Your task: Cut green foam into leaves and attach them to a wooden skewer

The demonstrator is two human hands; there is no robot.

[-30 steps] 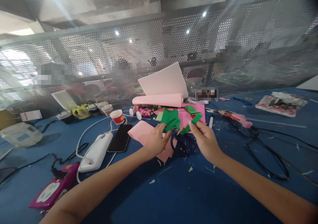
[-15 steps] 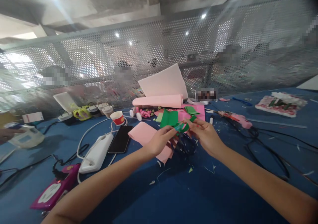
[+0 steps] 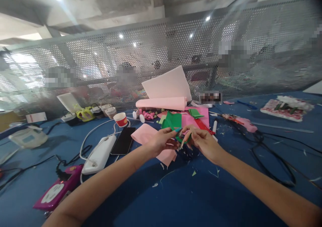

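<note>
My left hand (image 3: 161,141) and my right hand (image 3: 201,140) meet over the blue table (image 3: 176,193), both pinching a small green paper piece (image 3: 179,137) between their fingertips. Just behind the hands lies a larger green paper sheet (image 3: 173,120) on pink paper (image 3: 193,118). A folded pink sheet (image 3: 148,136) lies under my left hand. Dark scissors or a similar tool beneath the hands are mostly hidden.
A black phone (image 3: 123,140), a white power bank (image 3: 99,154) with cables and a magenta device (image 3: 59,190) lie at the left. A red cup (image 3: 120,119), a pink paper roll (image 3: 162,103), a pink glue gun (image 3: 238,121) and black cables (image 3: 271,153) surround the work spot. A perforated metal screen (image 3: 161,62) backs the table.
My hands have come together from holding separate green pieces. The larger green sheet has left my left hand and lies on the pink paper. Both hands now pinch one small green piece.
</note>
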